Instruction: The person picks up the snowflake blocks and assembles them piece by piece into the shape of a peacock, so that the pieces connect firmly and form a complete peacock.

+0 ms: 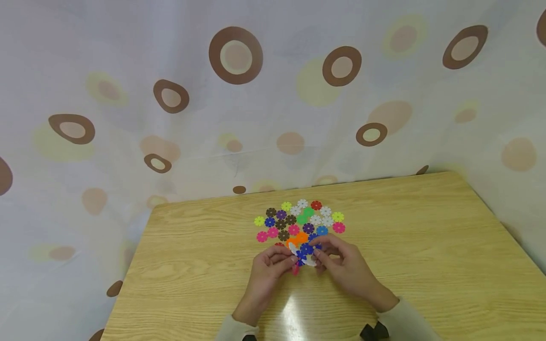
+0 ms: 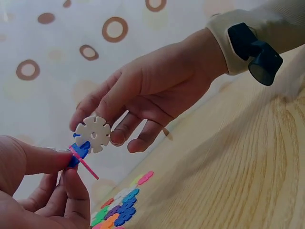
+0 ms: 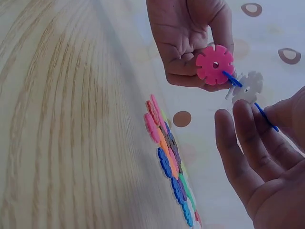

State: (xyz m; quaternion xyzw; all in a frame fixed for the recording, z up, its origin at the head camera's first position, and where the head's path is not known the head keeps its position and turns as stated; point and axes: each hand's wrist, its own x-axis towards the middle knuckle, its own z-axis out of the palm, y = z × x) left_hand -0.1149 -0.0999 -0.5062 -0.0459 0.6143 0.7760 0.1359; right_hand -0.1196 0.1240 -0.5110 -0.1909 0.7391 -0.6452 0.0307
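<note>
Above the table, both hands hold a small joined piece of notched plastic snowflake discs. My left hand pinches it by a blue disc that joins a pink disc. A white disc stands at an angle to these, between the two hands. My right hand pinches another blue disc, seen edge-on beside the white disc between thumb and fingers. Whether that blue disc is slotted into the white one I cannot tell. A second white disc shows near the left fingertips.
Loose discs in many colours lie flat on the wooden table just beyond the hands, among them a red disc, a green disc and an orange disc. A patterned curtain hangs behind the table's far edge.
</note>
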